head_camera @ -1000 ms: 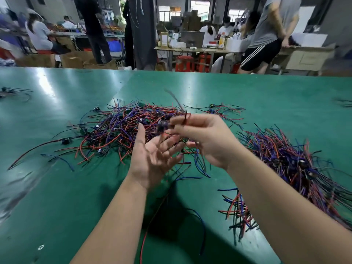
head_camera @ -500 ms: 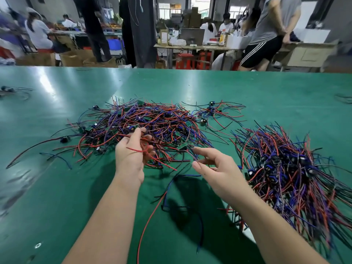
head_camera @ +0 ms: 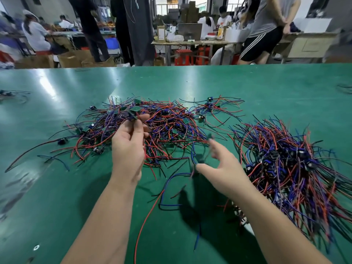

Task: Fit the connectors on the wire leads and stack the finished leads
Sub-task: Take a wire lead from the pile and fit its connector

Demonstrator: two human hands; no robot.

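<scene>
Lead [head_camera: 133, 113], one: pinched in your left hand [head_camera: 128, 149], right hand [head_camera: 222, 164] spread empty; hold its end steady, free of the tangle [head_camera: 167, 126], before mating.

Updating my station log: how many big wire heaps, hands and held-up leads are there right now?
Big wire heaps: 2, middle heap and right heap
Hands: 2, left hand and right hand
Leads held up: 1, the lead in the left hand
Total: 5

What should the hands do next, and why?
Probably the right hand should close on the loose blue lead just beside its thumb. It is open and holds nothing, while the left hand pinches a green part with wires.
</scene>
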